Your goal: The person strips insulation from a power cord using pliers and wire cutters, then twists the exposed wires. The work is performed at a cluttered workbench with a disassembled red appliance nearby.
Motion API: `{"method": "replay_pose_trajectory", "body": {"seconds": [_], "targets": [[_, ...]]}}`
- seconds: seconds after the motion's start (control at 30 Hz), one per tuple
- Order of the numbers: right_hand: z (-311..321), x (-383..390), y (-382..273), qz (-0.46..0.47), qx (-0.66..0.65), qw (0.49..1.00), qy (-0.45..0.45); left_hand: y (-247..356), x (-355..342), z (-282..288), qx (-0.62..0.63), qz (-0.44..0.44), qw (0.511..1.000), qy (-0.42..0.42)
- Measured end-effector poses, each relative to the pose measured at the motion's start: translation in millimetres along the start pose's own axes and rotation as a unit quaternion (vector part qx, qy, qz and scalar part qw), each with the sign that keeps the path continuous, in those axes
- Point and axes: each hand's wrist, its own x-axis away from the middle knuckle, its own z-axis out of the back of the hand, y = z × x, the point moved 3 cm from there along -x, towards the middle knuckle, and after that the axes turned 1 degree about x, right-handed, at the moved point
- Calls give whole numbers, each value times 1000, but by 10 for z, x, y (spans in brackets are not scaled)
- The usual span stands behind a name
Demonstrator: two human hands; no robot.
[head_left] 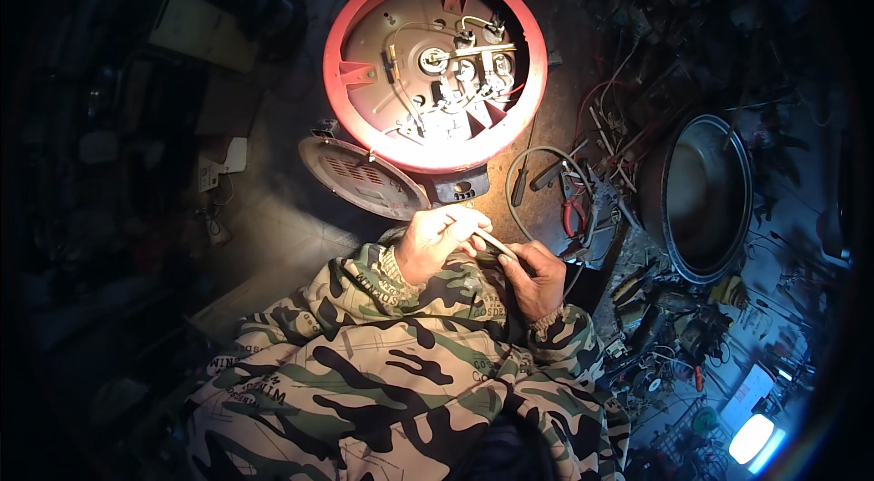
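Between my two hands runs a short stretch of pale grey power cord (494, 244). My left hand (435, 243) is closed around one part of it, and the cord's end there is hidden by the fingers. A little lower and to the right, my right hand (535, 281) pinches the same cord between thumb and fingers. Just beyond my hands lies a red round rice cooker (341, 44), upturned, its wired underside exposed and brightly lit. Its round vented bottom cover (364, 176) hangs swung out at the near left.
Red-handled pliers (572, 217) and a dark-handled tool (520, 187) lie right of the cooker, inside a loop of cord. A metal inner pot (706, 199) stands tilted at the right, among piled wires and parts. A lit lamp (754, 440) shines at the lower right.
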Motion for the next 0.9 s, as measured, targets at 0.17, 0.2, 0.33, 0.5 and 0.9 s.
{"method": "replay_pose_trajectory", "body": {"seconds": [0.17, 0.2, 0.33, 0.5, 0.9], "targets": [[-119, -7, -50, 13, -10, 1000, -1, 89, -68, 97, -47, 14, 999, 6], [-128, 5, -56, 8, -4, 1000, -4, 127, -97, 90, -58, 30, 998, 6], [-138, -32, -132, -1, 6, 1000, -14, 108, -150, 94, -33, 39, 999, 15], [-157, -47, -78, -6, 22, 1000, -3, 130, -188, 99, -48, 39, 998, -6], [-160, 111, 52, -51, -11, 996, 74, 43, -312, -83, -185, 38, 975, -115]]}}
